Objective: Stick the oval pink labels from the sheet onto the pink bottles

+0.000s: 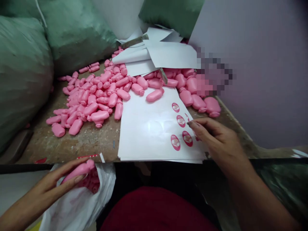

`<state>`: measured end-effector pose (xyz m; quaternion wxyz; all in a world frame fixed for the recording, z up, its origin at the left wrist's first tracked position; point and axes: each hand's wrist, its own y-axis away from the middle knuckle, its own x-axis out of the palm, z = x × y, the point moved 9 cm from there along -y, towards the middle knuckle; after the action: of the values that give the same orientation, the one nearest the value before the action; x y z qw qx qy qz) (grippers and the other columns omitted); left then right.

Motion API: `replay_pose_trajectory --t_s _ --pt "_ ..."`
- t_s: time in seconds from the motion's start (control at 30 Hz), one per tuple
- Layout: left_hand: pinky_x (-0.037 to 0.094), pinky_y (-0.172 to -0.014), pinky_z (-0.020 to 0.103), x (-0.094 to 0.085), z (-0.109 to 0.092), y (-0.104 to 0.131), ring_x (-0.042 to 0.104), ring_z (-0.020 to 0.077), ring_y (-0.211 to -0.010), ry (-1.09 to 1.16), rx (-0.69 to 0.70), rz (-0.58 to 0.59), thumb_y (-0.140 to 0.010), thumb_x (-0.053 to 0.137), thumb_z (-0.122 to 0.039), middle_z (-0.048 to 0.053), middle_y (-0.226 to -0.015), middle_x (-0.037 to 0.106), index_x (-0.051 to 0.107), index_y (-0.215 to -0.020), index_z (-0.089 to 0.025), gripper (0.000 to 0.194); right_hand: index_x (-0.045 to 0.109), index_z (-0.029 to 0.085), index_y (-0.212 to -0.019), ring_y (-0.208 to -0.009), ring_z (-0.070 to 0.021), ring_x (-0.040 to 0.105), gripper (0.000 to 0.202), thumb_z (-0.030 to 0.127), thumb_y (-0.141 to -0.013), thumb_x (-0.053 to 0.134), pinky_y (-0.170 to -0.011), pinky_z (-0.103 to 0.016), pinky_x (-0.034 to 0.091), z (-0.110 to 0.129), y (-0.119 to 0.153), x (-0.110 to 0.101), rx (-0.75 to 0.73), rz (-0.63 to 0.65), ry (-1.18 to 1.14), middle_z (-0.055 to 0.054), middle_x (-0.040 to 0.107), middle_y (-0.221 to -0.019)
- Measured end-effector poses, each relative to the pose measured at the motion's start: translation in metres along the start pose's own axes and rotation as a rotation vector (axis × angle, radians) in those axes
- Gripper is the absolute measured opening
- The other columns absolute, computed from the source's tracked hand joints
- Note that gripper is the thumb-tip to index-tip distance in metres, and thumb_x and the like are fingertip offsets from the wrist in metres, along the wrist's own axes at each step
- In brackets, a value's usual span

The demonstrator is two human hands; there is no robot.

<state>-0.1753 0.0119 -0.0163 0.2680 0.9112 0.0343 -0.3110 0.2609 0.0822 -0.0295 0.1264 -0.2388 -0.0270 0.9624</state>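
Your left fingers (64, 168) grip a pink bottle (79, 170), eight o'clock; right fingers (201, 131) at three, hold unclear; sheet (141, 131) seems mostly used, few stickers (187, 138) left, piled bottles (91, 109) bare.

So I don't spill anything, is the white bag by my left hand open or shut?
Open: the white bag gapes at its top beside the left hand, and pink pieces show inside.
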Motion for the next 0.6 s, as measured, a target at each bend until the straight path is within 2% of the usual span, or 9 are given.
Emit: replay_pose_trajectory --t_s 0.03,0.07,0.1,0.17,0.23,0.33,0.47,0.53,0.6 --pt "0.04 -0.113 0.047 -0.019 -0.001 0.001 0.054 0.0352 -0.132 -0.106 0.037 -0.08 -0.066 0.079 -0.059 0.0 -0.129 0.071 0.073 -0.115 -0.037 0.053 0.071 0.027 -0.085 -0.07 -0.0196 0.059 0.028 0.053 -0.086 0.064 -0.064 -0.033 0.045 -0.003 -0.001 -0.002 0.014 0.003 0.002 -0.003 0.069 -0.079" --pt "0.036 -0.115 0.051 -0.027 -0.01 -0.001 0.054 0.0372 -0.131 -0.173 0.095 -0.131 -0.064 0.079 -0.06 0.001 -0.131 0.07 0.073 -0.116 -0.037 0.057 0.071 0.028 -0.085 -0.072 -0.0208 0.06 0.026 0.053 -0.086 0.064 -0.066 -0.034 0.046 -0.006 -0.001 -0.003 0.021 0.008 0.002 -0.004 0.071 -0.082" --pt "0.036 -0.114 0.053 -0.026 -0.022 -0.006 0.058 0.0379 -0.126 -0.203 0.157 -0.148 -0.064 0.08 -0.059 0.004 -0.13 0.071 0.073 -0.117 -0.035 0.059 0.072 0.029 -0.086 -0.073 -0.0217 0.061 0.025 0.053 -0.086 0.065 -0.065 -0.035 0.046 -0.008 -0.002 -0.003 0.019 0.007 -0.001 -0.005 0.071 -0.083" --pt "0.044 -0.104 0.049 -0.007 -0.063 -0.025 0.065 0.0349 -0.108 -0.183 0.345 -0.195 -0.071 0.075 -0.057 0.009 -0.119 0.074 0.075 -0.112 -0.028 0.05 0.072 0.029 -0.086 -0.069 -0.0221 0.059 0.028 0.056 -0.085 0.065 -0.062 -0.036 0.045 -0.011 -0.004 0.002 0.006 0.018 -0.014 -0.005 0.07 -0.079" --pt "0.049 -0.092 0.04 0.023 -0.109 -0.051 0.067 0.0284 -0.096 -0.218 0.543 -0.237 -0.082 0.066 -0.046 0.01 -0.11 0.075 0.074 -0.107 -0.024 0.034 0.071 0.029 -0.083 -0.062 -0.0206 0.055 0.033 0.061 -0.083 0.065 -0.058 -0.035 0.043 -0.012 -0.004 0.009 0.001 0.031 -0.032 -0.003 0.064 -0.069" --pt "0.046 -0.089 0.039 0.06 -0.15 -0.095 0.066 0.0298 -0.097 -0.38 0.597 -0.316 -0.084 0.065 -0.042 0.012 -0.108 0.073 0.07 -0.108 -0.023 0.031 0.068 0.026 -0.078 -0.056 -0.0177 0.05 0.037 0.062 -0.082 0.065 -0.053 -0.032 0.04 -0.012 0.0 0.019 0.073 0.053 -0.085 -0.001 0.056 -0.061" --pt "0.044 -0.083 0.042 0.083 -0.163 -0.126 0.066 0.0363 -0.09 -0.467 0.544 -0.263 -0.081 0.068 -0.044 0.011 -0.081 0.069 0.068 -0.098 -0.022 0.028 0.066 0.023 -0.079 -0.058 -0.0152 0.049 0.029 0.051 -0.084 0.066 -0.056 -0.029 0.042 0.004 0.008 0.023 0.106 0.088 -0.157 0.002 0.052 -0.063" --pt "0.043 -0.082 0.042 0.08 -0.162 -0.128 0.065 0.036 -0.088 -0.515 0.525 -0.247 -0.085 0.062 -0.044 0.008 -0.075 0.066 0.067 -0.103 -0.024 0.028 0.066 0.022 -0.079 -0.059 -0.014 0.047 0.027 0.048 -0.086 0.065 -0.058 -0.028 0.041 0.007 0.009 0.024 0.099 0.132 -0.185 0.003 0.051 -0.064" --pt "0.044 -0.083 0.044 0.073 -0.156 -0.126 0.065 0.0373 -0.093 -0.592 0.47 -0.26 -0.09 0.052 -0.051 0.01 -0.085 0.068 0.063 -0.12 -0.025 0.041 0.066 0.021 -0.08 -0.06 -0.0136 0.048 0.028 0.048 -0.087 0.064 -0.059 -0.027 0.041 0.001 0.008 0.016 0.122 0.121 -0.205 0.003 0.053 -0.065"
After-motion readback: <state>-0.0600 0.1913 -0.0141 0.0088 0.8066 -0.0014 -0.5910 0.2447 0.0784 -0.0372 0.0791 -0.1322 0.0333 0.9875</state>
